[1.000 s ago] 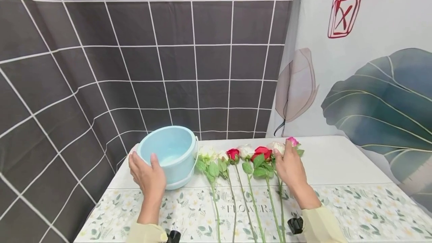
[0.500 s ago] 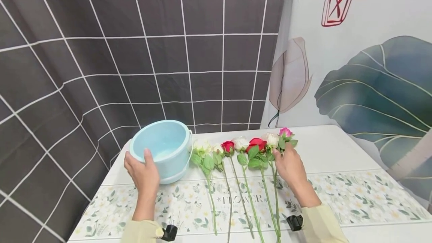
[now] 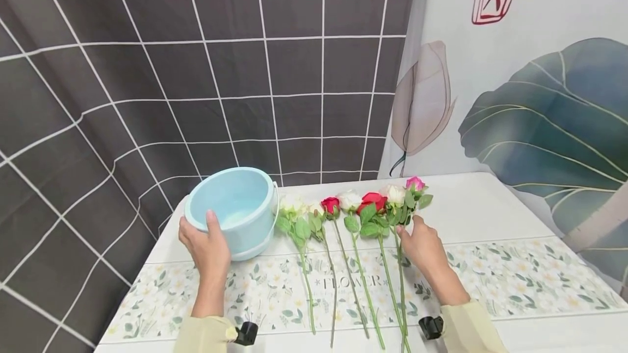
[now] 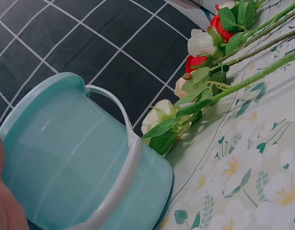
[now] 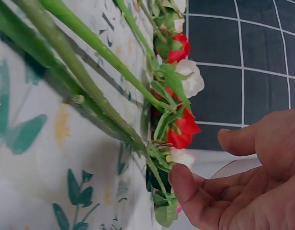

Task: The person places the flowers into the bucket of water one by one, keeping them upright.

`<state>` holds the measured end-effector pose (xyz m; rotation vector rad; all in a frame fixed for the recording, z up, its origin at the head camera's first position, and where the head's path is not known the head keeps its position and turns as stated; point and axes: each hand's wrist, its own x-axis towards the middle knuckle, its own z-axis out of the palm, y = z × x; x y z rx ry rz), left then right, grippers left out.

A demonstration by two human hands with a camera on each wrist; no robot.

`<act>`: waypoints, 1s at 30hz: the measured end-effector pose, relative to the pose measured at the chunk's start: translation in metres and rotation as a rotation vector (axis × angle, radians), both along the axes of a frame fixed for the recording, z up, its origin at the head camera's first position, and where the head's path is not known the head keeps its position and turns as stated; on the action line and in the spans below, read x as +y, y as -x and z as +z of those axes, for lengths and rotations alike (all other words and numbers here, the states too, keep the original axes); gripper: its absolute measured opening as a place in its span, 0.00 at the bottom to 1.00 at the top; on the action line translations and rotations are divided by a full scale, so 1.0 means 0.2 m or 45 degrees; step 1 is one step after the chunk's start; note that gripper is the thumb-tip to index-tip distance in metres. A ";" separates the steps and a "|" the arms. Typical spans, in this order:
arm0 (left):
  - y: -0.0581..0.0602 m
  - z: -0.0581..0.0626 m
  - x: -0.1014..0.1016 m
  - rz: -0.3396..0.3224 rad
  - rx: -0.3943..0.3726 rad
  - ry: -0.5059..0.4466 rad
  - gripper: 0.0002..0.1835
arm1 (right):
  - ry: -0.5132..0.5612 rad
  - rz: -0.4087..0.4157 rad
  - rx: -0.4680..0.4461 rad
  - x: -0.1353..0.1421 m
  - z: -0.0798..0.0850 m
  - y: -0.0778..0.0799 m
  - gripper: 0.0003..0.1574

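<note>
A light blue bucket point(image 3: 247, 236) with a white handle point(image 4: 130, 158) stands at the left of the table. My left hand point(image 3: 208, 249) rests against its near left side, thumb up by the rim and fingers along the wall. Several long-stemmed roses lie side by side to the right of the bucket, heads away from me: cream ones point(image 3: 293, 208), a red rose point(image 3: 331, 206), a white rose point(image 3: 350, 200), a larger red rose point(image 3: 373, 200), another white rose point(image 3: 395, 195) and a magenta rose point(image 3: 415, 183). My right hand point(image 3: 426, 247) hovers beside the rightmost stems, thumb and fingers apart, just below the leaves point(image 3: 424, 200).
Under the stems runs a floral strip point(image 3: 530, 277) printed with "FLOWER" on the white table point(image 3: 471, 206). A dark gridded curtain point(image 3: 289, 70) hangs behind and at the left. A pale printed cloth point(image 3: 515, 80) hangs at the back right.
My right hand has come down from over the magenta and white heads to beside the stems below them. The left hand stays at the bucket. The head view has tilted slightly.
</note>
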<state>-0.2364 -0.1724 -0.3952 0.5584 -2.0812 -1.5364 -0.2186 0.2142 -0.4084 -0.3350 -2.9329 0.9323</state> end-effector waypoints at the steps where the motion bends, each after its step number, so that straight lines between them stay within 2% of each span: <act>1: 0.00 0.00 0.00 -0.005 0.000 -0.010 0.43 | -0.002 0.004 -0.012 0.00 0.00 0.00 0.40; 13: 0.00 0.00 0.00 -0.023 -0.012 -0.112 0.41 | -0.030 0.028 -0.039 0.00 -0.07 -0.04 0.33; 22: -0.01 -0.01 0.00 -0.012 -0.011 -0.089 0.38 | -0.024 0.005 -0.055 -0.01 -0.10 -0.04 0.32; 30: -0.01 -0.02 0.00 -0.021 0.022 -0.078 0.38 | -0.013 0.034 -0.054 -0.01 -0.12 -0.04 0.33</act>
